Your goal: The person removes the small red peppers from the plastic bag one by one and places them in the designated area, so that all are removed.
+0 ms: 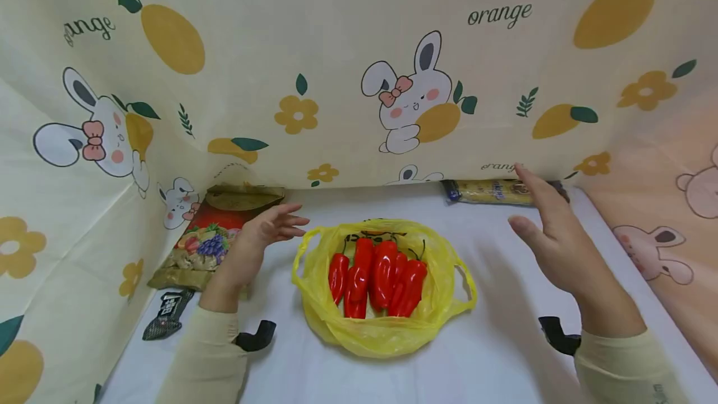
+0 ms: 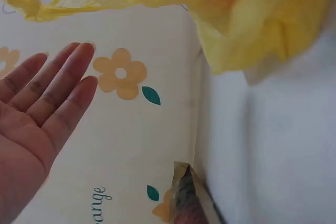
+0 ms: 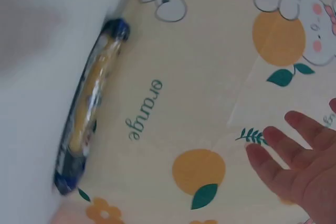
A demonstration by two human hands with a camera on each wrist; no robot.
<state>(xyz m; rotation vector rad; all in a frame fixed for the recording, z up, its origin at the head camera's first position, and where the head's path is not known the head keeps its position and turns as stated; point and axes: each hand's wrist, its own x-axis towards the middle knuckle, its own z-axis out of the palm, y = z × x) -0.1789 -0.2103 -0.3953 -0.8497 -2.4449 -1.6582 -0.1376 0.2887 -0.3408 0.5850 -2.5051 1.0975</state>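
A yellow plastic bag sits on the white surface with its mouth spread wide. Several glossy red peppers lie inside it, some with dark stems showing. My left hand hovers to the left of the bag, fingers extended and apart from its handle; in the left wrist view the palm is bare. Well to the right of the bag is my right hand, raised with the fingers straight and the thumb apart. Nothing is held in either hand.
Behind the left hand lies a red and gold food pouch with fruit printed on it. A small black packet is nearer. At the back right a long clear-and-blue packet lies against the printed cloth wall.
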